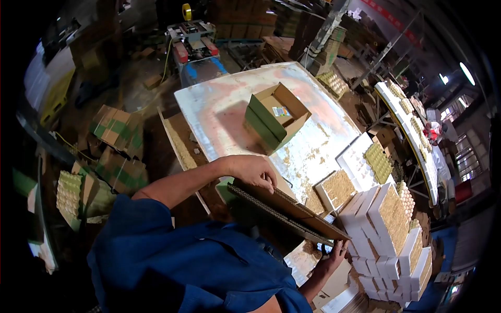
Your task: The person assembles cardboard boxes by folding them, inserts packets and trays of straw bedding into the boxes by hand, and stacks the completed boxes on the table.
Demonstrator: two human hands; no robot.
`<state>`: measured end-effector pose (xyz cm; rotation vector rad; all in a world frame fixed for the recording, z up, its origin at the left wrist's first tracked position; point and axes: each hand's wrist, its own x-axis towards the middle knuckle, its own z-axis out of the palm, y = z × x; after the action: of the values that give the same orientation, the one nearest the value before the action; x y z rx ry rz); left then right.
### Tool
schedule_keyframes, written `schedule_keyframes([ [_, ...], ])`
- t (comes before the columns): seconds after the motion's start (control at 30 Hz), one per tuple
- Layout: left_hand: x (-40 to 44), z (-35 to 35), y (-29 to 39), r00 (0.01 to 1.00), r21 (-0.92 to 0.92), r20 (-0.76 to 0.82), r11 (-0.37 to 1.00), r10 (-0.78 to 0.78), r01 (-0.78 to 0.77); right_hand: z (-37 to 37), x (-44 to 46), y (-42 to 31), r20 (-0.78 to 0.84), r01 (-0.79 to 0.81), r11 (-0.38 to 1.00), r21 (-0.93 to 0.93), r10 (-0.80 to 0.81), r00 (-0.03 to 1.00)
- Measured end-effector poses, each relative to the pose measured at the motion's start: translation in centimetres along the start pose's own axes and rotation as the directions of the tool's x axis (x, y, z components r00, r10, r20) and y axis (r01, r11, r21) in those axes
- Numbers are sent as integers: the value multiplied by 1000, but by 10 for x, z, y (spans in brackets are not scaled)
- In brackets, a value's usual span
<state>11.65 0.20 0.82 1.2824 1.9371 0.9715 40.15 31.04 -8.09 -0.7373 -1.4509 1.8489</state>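
A flat folded cardboard box (pixel 292 214), brown inside and green outside, is held tilted against the front of my body. My left hand (pixel 255 171) has its fingers bent over the upper left edge of the cardboard. Low on the right, my right hand (pixel 336 252) grips the opposite end. Beyond them an open box (pixel 279 115) with green sides stands on the white, stained table (pixel 209 94); a small coloured label (pixel 281 111) lies inside it.
Stacked white foam boxes (pixel 383 224) filled with straw rise at the right, beside egg trays (pixel 378 163). A taping machine (pixel 195 47) stands behind the table. Folded green-brown cartons (pixel 117 128) and an egg tray (pixel 69 195) are at the left.
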Motion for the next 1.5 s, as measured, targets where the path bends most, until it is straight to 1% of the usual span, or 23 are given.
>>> schedule_keyframes([
  [0.07, -1, 2, -3, 1000, 47, -2, 999, 13, -13, 11, -3, -6, -114, -71, 997, 24, 73, 991],
  [0.13, -1, 2, -3, 1000, 108, -6, 994, 29, -28, 7, 1, 5, -102, 59, 974, -218, -82, 991],
  [0.17, -2, 0, 0, 1000, 104, -4, 994, 26, -26, 11, 3, 3, -183, -17, 999, -39, 9, 983],
  [0.27, -8, -3, 8, 993, 271, -21, 957, 117, -107, 19, 3, -5, -259, -45, 991, -129, 10, 966],
  [0.37, 9, -1, -27, 981, 257, -46, 951, 191, -173, -33, 43, 42, -75, 144, 980, -139, -155, 985],
  [0.5, 11, -19, -26, 965, -269, 153, 949, 211, -164, -48, 85, 60, -135, 206, 945, -254, -246, 960],
  [0.53, 6, -28, -30, 952, -257, 231, 956, 202, -140, -40, 88, 59, -138, 225, 928, -297, -275, 951],
  [0.67, -7, -16, -97, 951, -269, -18, 915, 308, -301, -19, 77, 44, -190, 213, 875, -434, -320, 928],
  [0.7, 9, 9, -136, 973, -513, 7, 836, 232, -195, -17, 79, 45, -208, 191, 845, -499, -330, 921],
  [0.77, 9, 47, -140, 972, -624, -232, 772, -30, -125, -13, 79, 49, -208, 168, 874, -456, -289, 934],
  [0.83, 18, 58, -131, 881, -516, -442, 851, -169, -96, -13, 84, 54, -157, 209, 713, -669, -411, 898],
  [0.87, 14, 53, -113, 850, -518, -493, 848, -187, -115, 1, 71, 34, -228, 62, 717, -694, -300, 926],
  [0.9, 1, 39, -76, 784, -427, -589, 899, -194, -98, -23, 94, 42, -128, 171, 878, -447, -252, 959],
  [0.97, 3, 26, -59, 710, -473, -611, 880, -351, 28, 0, 66, -5, -111, 79, 885, -458, -145, 983],
  [1.0, 16, 27, -78, 763, -578, -575, 806, -296, -124, 8, 54, -23, -109, -11, 884, -468, -46, 993],
  [1.03, 23, 29, -91, 762, -575, -577, 809, -294, -123, 8, 59, -15, -109, -10, 886, -464, -46, 993],
  [1.1, 37, 39, -112, 721, -536, -637, 829, -274, -158, -4, 90, 28, 38, 222, 697, -682, -269, 962],
  [1.13, 44, 48, -132, 722, -498, -642, 856, -257, -137, -22, 111, 67, 19, 145, 797, -586, -166, 986],
  [1.17, 51, 58, -147, 680, -390, -686, 920, -259, -44, 2, 84, 67, 28, 240, 648, -723, -320, 947],
  [1.27, 55, 78, -171, 675, -413, -646, 907, -358, 85, -26, 90, 139, 30, 143, 760, -634, -160, 987],
  [1.37, 65, 103, -200, 794, -297, -461, 912, -396, 282, -40, 76, 183, 80, 47, 692, -720, 16, 997],
  [1.43, 79, 139, -231, 704, 28, -656, 924, -271, 382, -49, 76, 209, 58, 150, 547, -824, -182, 982],
  [1.5, 67, 148, -209, 692, 2, -672, 934, -263, 357, -47, 64, 198, -9, 55, 598, -799, -102, 995],
])
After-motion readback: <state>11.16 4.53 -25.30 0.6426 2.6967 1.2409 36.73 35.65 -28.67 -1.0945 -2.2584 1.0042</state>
